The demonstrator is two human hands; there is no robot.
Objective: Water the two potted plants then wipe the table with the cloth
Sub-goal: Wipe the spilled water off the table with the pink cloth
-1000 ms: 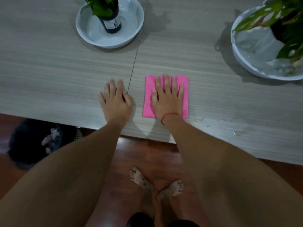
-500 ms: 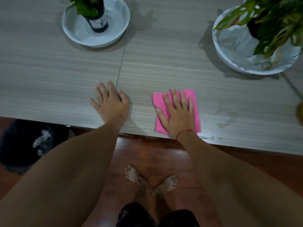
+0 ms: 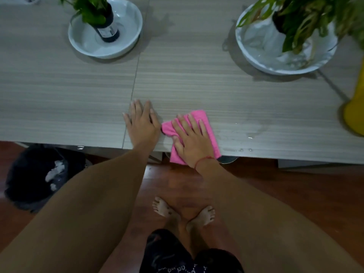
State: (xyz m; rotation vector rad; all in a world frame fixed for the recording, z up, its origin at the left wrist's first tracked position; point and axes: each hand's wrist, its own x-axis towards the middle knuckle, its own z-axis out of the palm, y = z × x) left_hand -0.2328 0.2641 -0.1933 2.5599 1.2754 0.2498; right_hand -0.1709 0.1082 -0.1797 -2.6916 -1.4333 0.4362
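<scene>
A pink cloth (image 3: 204, 120) lies at the near edge of the grey wood-grain table (image 3: 197, 79), its lower end hanging over the edge. My right hand (image 3: 192, 139) presses flat on it with straight fingers. Just left of the cloth, my left hand (image 3: 141, 123) rests flat on the tabletop, touching the cloth's left corner. A plant in a dark bottle (image 3: 102, 22) stands in a white bowl (image 3: 130, 42) at the far left. A larger leafy plant (image 3: 307, 18) sits in a white bowl (image 3: 256, 60) at the far right.
A wet patch with droplets (image 3: 242, 133) lies right of the cloth near the edge. A yellow object (image 3: 356, 111) stands at the right border. A dark bin (image 3: 37, 174) sits on the floor under the table's left side. My bare feet are on the wooden floor.
My right hand has slid the cloth toward the near edge, so its end now overhangs. The cloth's left corner has bunched against my left hand, which stays flat on the table.
</scene>
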